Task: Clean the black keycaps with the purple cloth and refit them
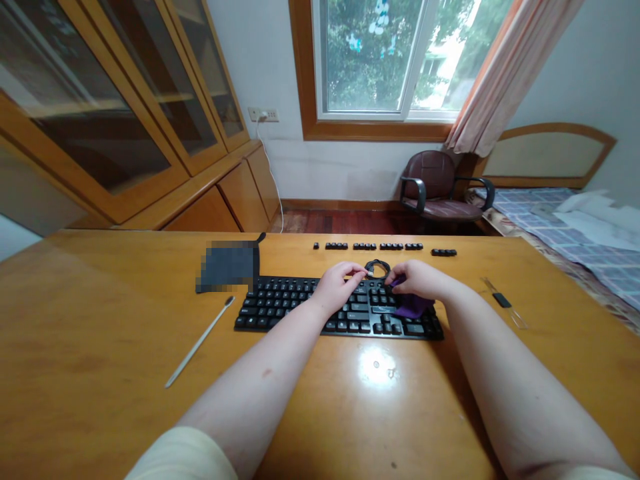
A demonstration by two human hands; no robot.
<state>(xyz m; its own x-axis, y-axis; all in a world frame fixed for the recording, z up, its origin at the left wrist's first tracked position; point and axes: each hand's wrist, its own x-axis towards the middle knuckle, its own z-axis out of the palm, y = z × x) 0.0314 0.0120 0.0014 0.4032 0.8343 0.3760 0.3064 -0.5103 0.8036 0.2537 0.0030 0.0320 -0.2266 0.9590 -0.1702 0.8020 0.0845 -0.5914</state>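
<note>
A black keyboard [280,300] lies on the wooden table with its top-row keycaps off. My left hand [337,287] is over its upper middle, thumb and fingers pinched together; what they hold, if anything, is too small to make out. Just beyond the fingertips lies a coiled black cable [383,269] with a plug end. A purple cloth [414,307] is in my right hand [417,278], which bends over the keyboard's upper right part. The cloth drapes over the number pad and hides some keys. Loose black keycaps [365,247] stand in short groups along the table's far edge.
A dark pouch [227,267], partly pixelated, lies left of the keyboard. In front of it is a long brush [200,342] with a dark tip. A wire keycap puller [502,301] lies to the right. An office chair [435,180] stands beyond the table [100,347].
</note>
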